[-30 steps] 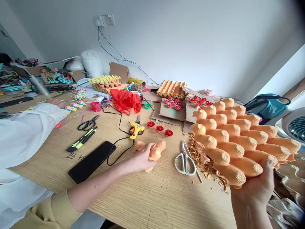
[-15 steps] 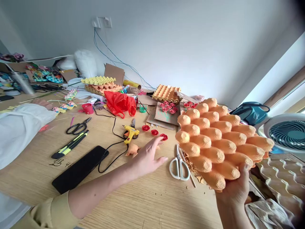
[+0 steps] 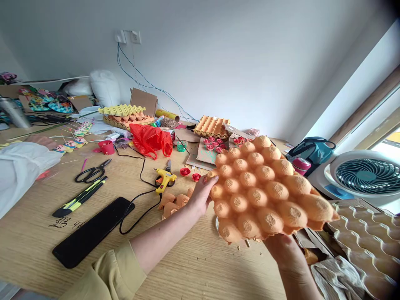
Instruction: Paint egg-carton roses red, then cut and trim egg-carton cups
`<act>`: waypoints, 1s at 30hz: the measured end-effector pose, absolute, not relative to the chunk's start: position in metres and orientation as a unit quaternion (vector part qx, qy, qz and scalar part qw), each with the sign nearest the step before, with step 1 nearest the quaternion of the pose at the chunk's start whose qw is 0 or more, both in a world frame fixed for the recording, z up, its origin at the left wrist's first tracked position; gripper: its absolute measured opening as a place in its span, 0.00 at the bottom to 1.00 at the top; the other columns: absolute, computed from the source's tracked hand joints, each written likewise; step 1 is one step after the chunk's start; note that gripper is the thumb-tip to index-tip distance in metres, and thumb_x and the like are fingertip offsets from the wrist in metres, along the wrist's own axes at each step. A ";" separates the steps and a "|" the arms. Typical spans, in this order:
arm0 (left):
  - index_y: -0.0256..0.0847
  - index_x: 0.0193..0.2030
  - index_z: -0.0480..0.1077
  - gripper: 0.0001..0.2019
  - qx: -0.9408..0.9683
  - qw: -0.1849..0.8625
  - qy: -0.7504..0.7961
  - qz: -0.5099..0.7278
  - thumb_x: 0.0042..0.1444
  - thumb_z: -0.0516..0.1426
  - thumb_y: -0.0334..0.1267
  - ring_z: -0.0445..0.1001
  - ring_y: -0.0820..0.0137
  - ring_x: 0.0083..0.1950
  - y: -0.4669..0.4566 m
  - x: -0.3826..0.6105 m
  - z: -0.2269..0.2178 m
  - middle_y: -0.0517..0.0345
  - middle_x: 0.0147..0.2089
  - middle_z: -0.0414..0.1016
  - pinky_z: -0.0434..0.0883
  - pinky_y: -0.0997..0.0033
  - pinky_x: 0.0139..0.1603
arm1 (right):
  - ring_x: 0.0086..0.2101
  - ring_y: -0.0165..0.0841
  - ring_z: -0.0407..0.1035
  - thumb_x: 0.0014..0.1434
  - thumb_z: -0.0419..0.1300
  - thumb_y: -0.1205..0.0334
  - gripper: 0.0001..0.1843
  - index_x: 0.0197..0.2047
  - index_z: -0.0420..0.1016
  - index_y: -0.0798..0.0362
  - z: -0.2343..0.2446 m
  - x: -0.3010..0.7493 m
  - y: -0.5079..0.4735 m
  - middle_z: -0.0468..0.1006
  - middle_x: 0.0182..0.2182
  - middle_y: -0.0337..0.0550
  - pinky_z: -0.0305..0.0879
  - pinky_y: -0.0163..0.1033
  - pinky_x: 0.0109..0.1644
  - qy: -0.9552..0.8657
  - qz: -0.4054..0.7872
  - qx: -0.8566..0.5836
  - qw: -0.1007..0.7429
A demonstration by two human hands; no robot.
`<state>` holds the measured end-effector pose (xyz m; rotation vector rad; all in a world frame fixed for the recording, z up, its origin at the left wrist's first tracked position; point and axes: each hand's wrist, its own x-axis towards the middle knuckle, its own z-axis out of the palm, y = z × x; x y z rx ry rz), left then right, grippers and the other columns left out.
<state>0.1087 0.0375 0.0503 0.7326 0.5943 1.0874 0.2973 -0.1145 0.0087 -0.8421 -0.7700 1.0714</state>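
An orange egg tray [image 3: 259,187] is held up over the table, bumpy side toward me. My left hand [image 3: 202,196] grips its left edge, thumb on top and the other fingers hidden behind. From below, my right hand [image 3: 283,250] holds the near right edge, its fingers mostly hidden under the tray. White-handled scissors [image 3: 216,224] are almost wholly covered by the tray. Cut orange tray pieces [image 3: 171,205] lie left of my left hand. Two red paper roses [image 3: 190,173] rest just beyond it.
A yellow glue gun [image 3: 164,180] with a looping cord, a black phone [image 3: 93,231], a utility knife [image 3: 80,196] and black scissors [image 3: 93,171] lie to the left. Another person's sleeve [image 3: 25,166] reaches in at far left. A white fan [image 3: 365,175] stands at right.
My left hand has moved right and taken hold of the tray's left edge. The tray has come left and tilted, covering the white scissors and the third rose.
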 end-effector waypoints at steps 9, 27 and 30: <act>0.41 0.46 0.73 0.22 0.425 0.713 0.252 0.497 0.47 0.69 0.47 0.81 0.60 0.46 0.060 0.089 0.050 0.54 0.44 0.83 0.75 0.63 0.48 | 0.60 0.55 0.71 0.52 0.60 0.24 0.44 0.62 0.75 0.45 0.043 0.344 -0.121 0.78 0.59 0.53 0.69 0.64 0.62 -0.261 0.495 -0.395 0.729; 0.40 0.38 0.73 0.24 0.517 0.677 0.324 0.412 0.46 0.70 0.57 0.74 0.69 0.37 0.049 0.091 0.049 0.61 0.35 0.76 0.69 0.71 0.39 | 0.52 0.50 0.79 0.59 0.66 0.47 0.31 0.65 0.72 0.42 0.026 0.326 -0.119 0.85 0.48 0.45 0.73 0.61 0.61 -0.223 0.554 -0.402 0.694; 0.39 0.36 0.76 0.25 0.544 0.680 0.322 0.372 0.49 0.67 0.62 0.74 0.67 0.35 0.052 0.084 0.055 0.60 0.31 0.75 0.67 0.71 0.35 | 0.54 0.51 0.77 0.59 0.66 0.46 0.27 0.61 0.75 0.39 0.027 0.332 -0.122 0.85 0.48 0.44 0.71 0.62 0.63 -0.217 0.525 -0.410 0.714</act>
